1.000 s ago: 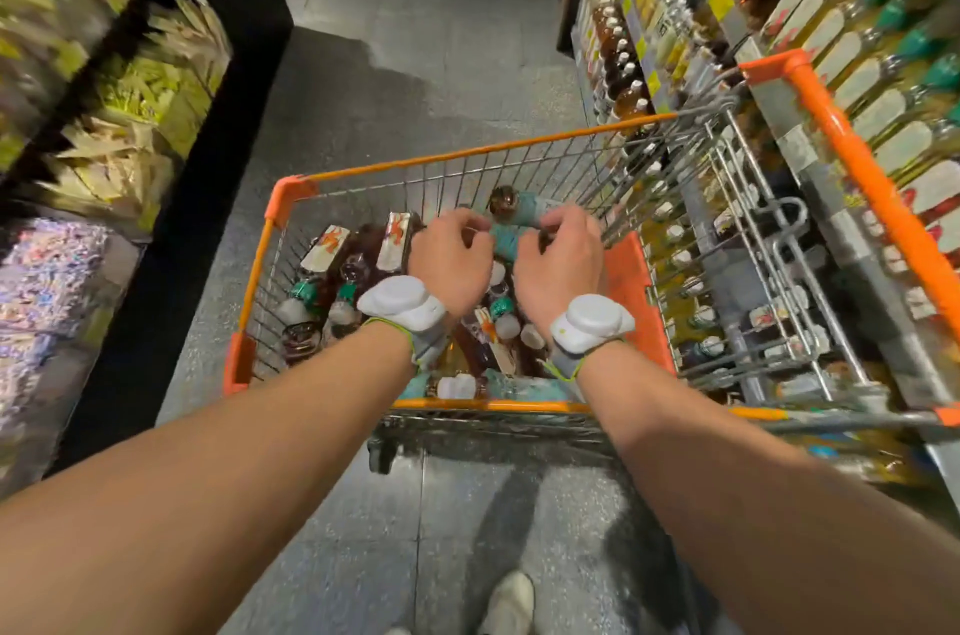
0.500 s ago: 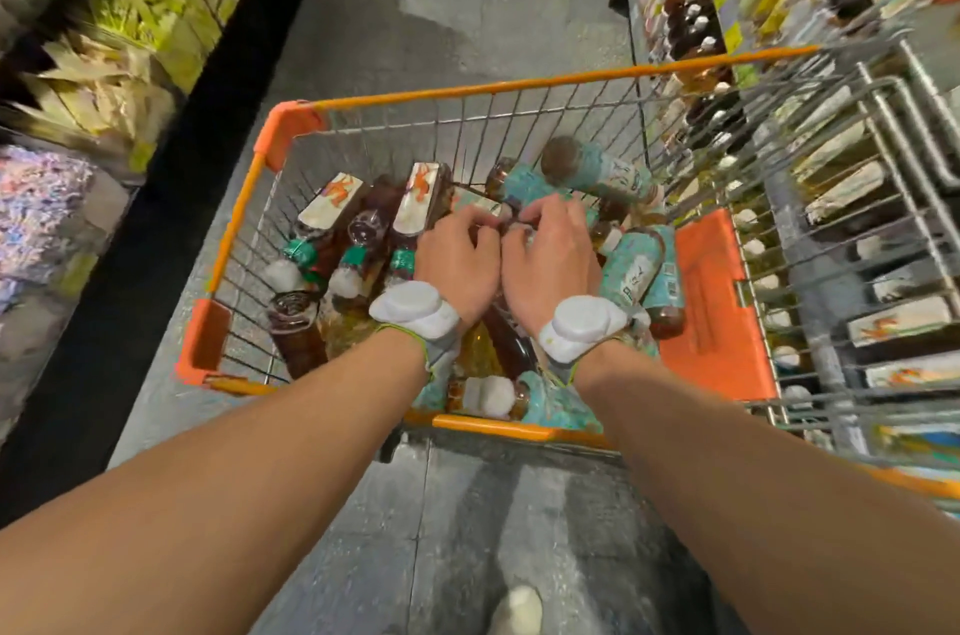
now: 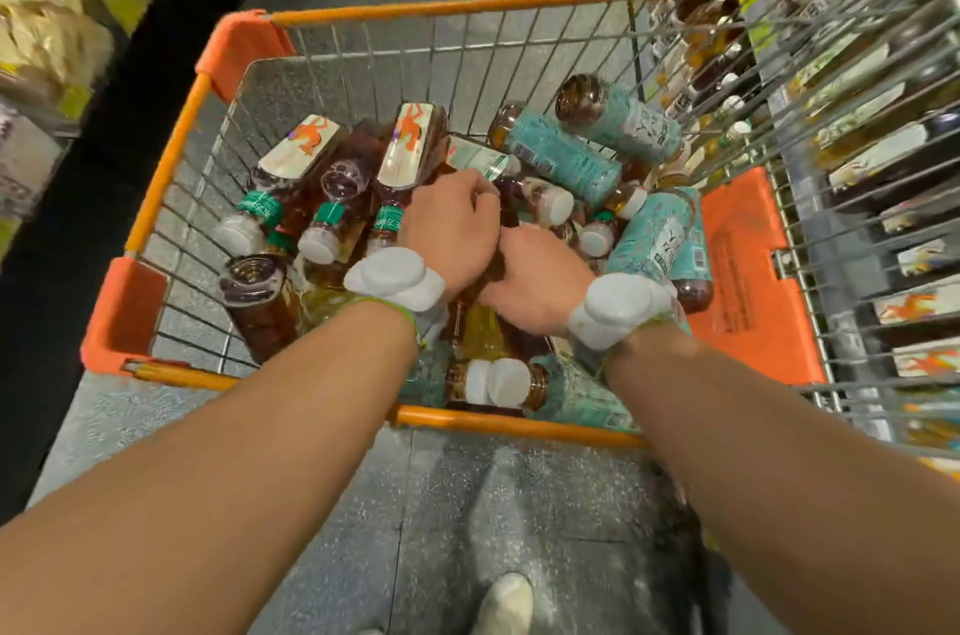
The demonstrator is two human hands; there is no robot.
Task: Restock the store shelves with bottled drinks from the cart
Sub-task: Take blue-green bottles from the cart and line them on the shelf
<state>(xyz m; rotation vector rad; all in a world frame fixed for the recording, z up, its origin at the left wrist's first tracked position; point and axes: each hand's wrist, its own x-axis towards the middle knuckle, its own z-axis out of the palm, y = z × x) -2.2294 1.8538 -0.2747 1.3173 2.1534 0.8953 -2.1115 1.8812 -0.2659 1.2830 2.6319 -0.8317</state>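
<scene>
Both sets of fingers [image 3: 480, 190] are curled down into the heap of bottles [image 3: 535, 382], knuckles up. What they close on is hidden beneath the palms, so grasp or empty clench: cannot tell. The left hand [image 3: 452, 229] and right hand [image 3: 540, 283] touch each other at the middle of the cart [image 3: 447, 5]; each wrist carries a white band [image 3: 395, 278].

Around them the stock lies loose on its side: white-label bottles [image 3: 410, 143] to the left and far side, caps pointing near; teal-label bottles [image 3: 563, 156] to the right, piled crosswise. Drink shelves [image 3: 857, 151] stand just right of the cart, seen through its wire wall.

Judgement: full bottles, fairly heavy, stiff plastic, smooth film labels likely slippery. Best hold is round the body just below the shoulder, or the neck under the cap. The heap may shift when one is lifted out.
</scene>
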